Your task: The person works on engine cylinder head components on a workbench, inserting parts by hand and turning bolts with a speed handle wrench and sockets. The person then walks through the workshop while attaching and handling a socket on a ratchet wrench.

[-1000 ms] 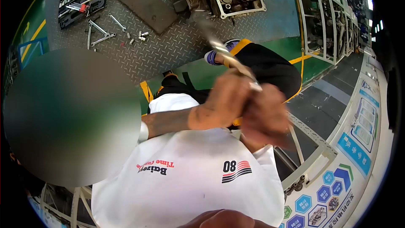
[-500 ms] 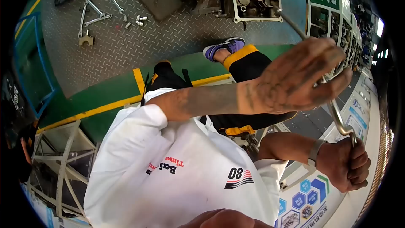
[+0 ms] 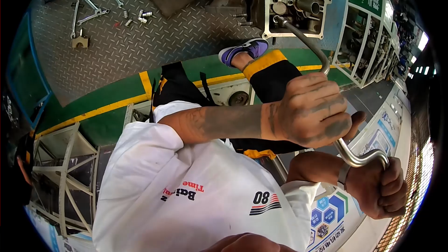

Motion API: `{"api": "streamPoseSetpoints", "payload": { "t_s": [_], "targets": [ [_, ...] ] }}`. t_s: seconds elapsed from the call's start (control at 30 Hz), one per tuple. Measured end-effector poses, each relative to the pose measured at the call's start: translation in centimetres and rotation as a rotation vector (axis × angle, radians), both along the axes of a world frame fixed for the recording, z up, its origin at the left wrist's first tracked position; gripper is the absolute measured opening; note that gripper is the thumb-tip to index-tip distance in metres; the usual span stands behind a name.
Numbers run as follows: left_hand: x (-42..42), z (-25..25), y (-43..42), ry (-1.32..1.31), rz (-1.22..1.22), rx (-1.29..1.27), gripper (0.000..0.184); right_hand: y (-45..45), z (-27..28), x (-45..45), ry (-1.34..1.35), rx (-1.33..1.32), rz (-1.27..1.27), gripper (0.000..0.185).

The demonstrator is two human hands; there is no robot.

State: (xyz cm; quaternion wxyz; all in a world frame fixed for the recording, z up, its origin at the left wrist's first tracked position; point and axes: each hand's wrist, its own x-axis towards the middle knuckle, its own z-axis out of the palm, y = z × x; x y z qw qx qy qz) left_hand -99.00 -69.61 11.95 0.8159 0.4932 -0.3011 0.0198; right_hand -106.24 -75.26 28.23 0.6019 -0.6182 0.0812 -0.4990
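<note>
Holding a cranked metal brace (image 3: 357, 161) with its tip at an engine head (image 3: 305, 5). Gripping mid-shaft with the left hand (image 3: 315, 109), closed around it; clenching the bent near end with the right hand (image 3: 377, 189), in a tight fist (a pale band (image 3: 344, 177) at that wrist). Facing a treaded metal plate (image 3: 163, 37), with wrenches (image 3: 88, 1) and loose sockets (image 3: 147, 14) strewn to the left.

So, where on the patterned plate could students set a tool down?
Bare plate lies between the sockets and the purple shoe, with green floor along its near side. It's crowded among the wrenches and at the engine part.
</note>
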Motion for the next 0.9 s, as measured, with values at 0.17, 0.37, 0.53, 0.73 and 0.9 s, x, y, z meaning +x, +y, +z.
{"api": "streamPoseSetpoints", "payload": {
  "t_s": [0.17,0.37,0.53,0.73,0.9],
  "targets": [
    [-0.1,-1.0,0.5,0.01,-0.076,-0.001,0.031,-0.7,-0.6,1.3,-0.009,0.057,0.07,0.045],
    [-0.3,-1.3,1.5,-0.031,-0.127,0.032,0.027,-1.5,-0.4,0.7,-0.099,0.062,0.191,0.046],
    [-0.8,-1.5,1.8,-0.024,-0.103,0.024,0.028,-2.1,-0.7,1.0,-0.143,0.113,0.433,0.045],
    [0.2,-1.3,1.8,-0.015,-0.047,0.007,0.033,-1.6,-1.3,5.1,-0.061,0.013,0.564,0.044],
    [0.5,-1.0,1.9,-0.024,-0.062,0.013,0.025,-3.5,-0.5,3.4,0.109,-0.062,0.343,0.037]
  ]
}}
